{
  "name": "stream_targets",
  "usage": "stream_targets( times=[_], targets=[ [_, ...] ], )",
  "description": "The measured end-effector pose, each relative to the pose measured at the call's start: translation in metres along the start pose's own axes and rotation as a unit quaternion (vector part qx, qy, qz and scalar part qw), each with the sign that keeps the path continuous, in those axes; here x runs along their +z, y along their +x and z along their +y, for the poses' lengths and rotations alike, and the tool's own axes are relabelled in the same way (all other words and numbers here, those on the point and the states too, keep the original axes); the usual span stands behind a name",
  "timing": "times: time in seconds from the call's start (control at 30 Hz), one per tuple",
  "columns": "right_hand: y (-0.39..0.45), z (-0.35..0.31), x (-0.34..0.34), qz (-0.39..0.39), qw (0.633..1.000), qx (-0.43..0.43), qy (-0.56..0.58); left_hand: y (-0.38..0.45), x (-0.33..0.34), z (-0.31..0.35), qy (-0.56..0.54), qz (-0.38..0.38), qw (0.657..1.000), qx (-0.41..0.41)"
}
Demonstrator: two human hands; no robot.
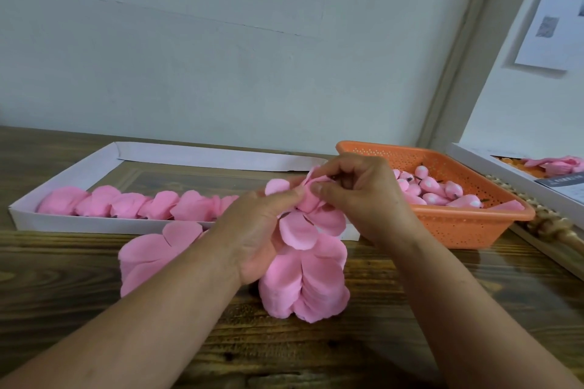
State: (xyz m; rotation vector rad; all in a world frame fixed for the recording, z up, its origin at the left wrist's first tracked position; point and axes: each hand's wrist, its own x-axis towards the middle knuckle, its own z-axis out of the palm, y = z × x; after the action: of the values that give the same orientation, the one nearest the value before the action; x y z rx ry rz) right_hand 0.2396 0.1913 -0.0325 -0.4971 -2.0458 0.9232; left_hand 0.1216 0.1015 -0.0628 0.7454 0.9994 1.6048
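Forearms (151, 328) span the counter (410, 309); left hand (256, 230) and right hand (363, 196) pinch a petal (311, 181) beside the orange basket (467, 230), assembling; snug seating should follow.

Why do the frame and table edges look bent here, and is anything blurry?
Head view: wide-angle lens bows the frame and table edges; soft light, faint shadow under the petal stack; the petal pinched by left hand and right hand looks slightly smeared.

Tray (66, 177) lies left of basket (474, 230), petal stacks (306, 287) in front.
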Motion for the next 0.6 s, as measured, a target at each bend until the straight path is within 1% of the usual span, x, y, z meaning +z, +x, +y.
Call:
stream_targets(
  times=[0.1,0.27,0.4,0.43,0.5,0.57,0.6],
  targets=[
    [0.000,-0.001,0.001,0.002,1.000,-0.014,-0.028,-0.002,0.000,0.002,0.022,-0.001,1.000,0.014],
    [-0.001,0.000,0.000,-0.010,0.999,0.013,0.032,-0.003,0.000,0.003,0.033,-0.004,0.999,0.018],
    [-0.002,0.001,0.005,-0.009,0.999,0.020,0.026,-0.001,-0.001,0.002,0.019,0.039,0.999,0.012],
    [-0.002,0.001,0.003,-0.022,0.999,0.032,0.035,-0.001,-0.001,0.003,0.019,0.049,0.999,0.007],
    [-0.002,0.001,-0.003,-0.076,0.993,0.061,0.068,-0.002,-0.001,0.004,0.021,0.069,0.997,0.001],
    [-0.002,0.001,-0.008,-0.123,0.987,0.065,0.082,-0.003,-0.001,0.006,0.018,0.080,0.997,-0.006],
    [-0.002,0.000,-0.009,-0.130,0.987,0.058,0.076,-0.004,-0.001,0.007,0.012,0.084,0.996,-0.014]
  ],
)
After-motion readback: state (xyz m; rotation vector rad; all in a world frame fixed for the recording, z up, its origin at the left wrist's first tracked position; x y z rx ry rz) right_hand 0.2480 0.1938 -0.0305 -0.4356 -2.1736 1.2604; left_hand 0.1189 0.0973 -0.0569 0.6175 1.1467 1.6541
